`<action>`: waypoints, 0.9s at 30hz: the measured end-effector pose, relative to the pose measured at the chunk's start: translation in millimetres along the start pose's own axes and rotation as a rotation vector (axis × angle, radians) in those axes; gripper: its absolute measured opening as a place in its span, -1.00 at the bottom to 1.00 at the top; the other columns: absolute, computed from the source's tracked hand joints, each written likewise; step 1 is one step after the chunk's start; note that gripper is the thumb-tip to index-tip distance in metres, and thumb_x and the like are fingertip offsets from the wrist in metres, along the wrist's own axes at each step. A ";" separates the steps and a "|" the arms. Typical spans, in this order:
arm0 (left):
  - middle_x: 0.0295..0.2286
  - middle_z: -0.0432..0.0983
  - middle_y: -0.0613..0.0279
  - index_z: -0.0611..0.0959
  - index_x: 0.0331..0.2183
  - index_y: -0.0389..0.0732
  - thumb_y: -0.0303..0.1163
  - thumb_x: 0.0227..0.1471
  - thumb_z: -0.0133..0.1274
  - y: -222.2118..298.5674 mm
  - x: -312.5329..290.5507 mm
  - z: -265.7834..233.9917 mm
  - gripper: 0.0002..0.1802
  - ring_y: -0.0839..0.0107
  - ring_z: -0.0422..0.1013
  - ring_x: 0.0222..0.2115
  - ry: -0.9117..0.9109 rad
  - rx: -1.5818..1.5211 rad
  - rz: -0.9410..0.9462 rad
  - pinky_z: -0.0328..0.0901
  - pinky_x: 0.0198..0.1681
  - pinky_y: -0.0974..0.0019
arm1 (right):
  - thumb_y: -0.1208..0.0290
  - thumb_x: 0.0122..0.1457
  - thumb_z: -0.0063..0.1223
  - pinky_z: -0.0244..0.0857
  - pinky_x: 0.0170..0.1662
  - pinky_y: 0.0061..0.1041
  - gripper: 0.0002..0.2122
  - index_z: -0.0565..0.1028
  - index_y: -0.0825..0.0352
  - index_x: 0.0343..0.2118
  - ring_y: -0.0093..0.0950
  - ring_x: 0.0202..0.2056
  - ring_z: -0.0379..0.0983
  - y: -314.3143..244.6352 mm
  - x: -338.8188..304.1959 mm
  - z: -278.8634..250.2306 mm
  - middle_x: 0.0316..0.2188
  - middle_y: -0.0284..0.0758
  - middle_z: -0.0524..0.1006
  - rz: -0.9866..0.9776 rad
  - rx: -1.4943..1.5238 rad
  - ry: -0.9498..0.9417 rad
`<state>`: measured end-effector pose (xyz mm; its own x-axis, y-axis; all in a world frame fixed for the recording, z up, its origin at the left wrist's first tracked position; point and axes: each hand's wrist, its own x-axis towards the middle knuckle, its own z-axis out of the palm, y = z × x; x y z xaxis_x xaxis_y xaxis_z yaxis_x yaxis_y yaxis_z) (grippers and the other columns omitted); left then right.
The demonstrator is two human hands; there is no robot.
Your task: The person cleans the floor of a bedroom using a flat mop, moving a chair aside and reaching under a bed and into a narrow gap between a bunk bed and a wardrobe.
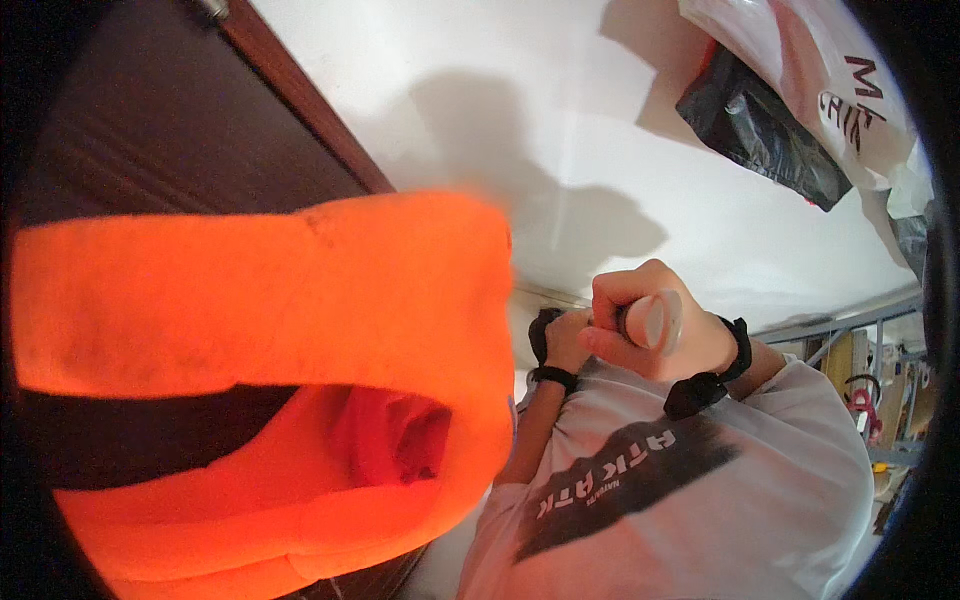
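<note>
My right hand (652,318) is closed round a stick-like thing (655,323) with a pale, round, partly clear end pointing up; the rest of it is hidden in the fist. Just beside it, lower and to the left, is my left hand (570,342); its fingers are largely hidden behind the right hand. Black bands circle both wrists. Both hands are in front of my white T-shirt (790,480) with a dark print. A large orange fabric piece (270,300) fills the left side close by, with a gap and red cloth (395,440) inside it.
A dark brown panel with a reddish edge (300,95) stands at the upper left, against a white wall (480,60) bearing shadows. White and black plastic bags (765,125) hang at the upper right. Farther right is a grey metal rack (880,335) with mixed small items.
</note>
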<state>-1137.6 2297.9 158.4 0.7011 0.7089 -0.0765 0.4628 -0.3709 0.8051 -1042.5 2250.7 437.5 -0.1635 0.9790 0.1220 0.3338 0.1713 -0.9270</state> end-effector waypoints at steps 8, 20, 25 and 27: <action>-0.40 0.57 0.10 0.65 -0.30 -0.10 -0.30 -0.08 0.03 -18.3 8.1 1.5 -0.76 0.07 0.48 -0.30 0.111 0.175 -0.094 0.36 -0.26 0.08 | 0.57 -0.02 0.08 0.09 -0.59 -0.51 -0.78 0.25 0.34 -0.66 -0.53 -0.69 0.14 7.2 -6.4 -2.4 -0.75 -0.33 0.29 -0.038 0.028 0.027; -0.33 0.55 0.15 0.61 -0.29 -0.18 -0.38 -0.17 0.13 -13.9 -1.6 22.1 -0.71 0.12 0.45 -0.28 0.036 0.092 0.009 0.36 -0.24 0.13 | 0.74 -0.18 0.06 0.07 -0.69 -0.44 -0.74 0.23 0.23 -0.64 -0.35 -0.71 0.30 27.2 -51.2 -10.4 -0.75 -0.39 0.30 -0.248 0.099 0.008; -0.36 0.52 0.16 0.58 -0.32 -0.18 -0.44 -0.23 0.16 -4.6 -8.5 31.0 -0.71 0.09 0.43 -0.31 -0.113 0.100 0.138 0.33 -0.21 0.12 | 0.30 -0.08 0.12 0.13 -0.59 -0.35 -0.78 0.30 0.21 -0.64 -0.28 -0.63 0.31 30.1 -90.1 -11.9 -0.70 -0.36 0.31 -0.340 0.144 -0.130; -0.38 0.52 0.14 0.58 -0.33 -0.18 -0.42 -0.21 0.16 -19.2 -19.7 45.6 -0.73 0.07 0.43 -0.33 -0.174 0.037 0.096 0.32 -0.22 0.10 | 0.04 -0.05 0.16 0.17 -0.50 -0.34 -0.67 0.35 0.19 -0.61 -0.27 -0.54 0.34 25.2 -112.5 -0.4 -0.64 -0.39 0.34 -0.344 0.177 -0.213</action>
<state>-1135.6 2263.7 117.7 0.8247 0.5560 -0.1035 0.4066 -0.4558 0.7918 -1015.3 2145.0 400.5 -0.4308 0.8207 0.3752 0.0657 0.4432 -0.8940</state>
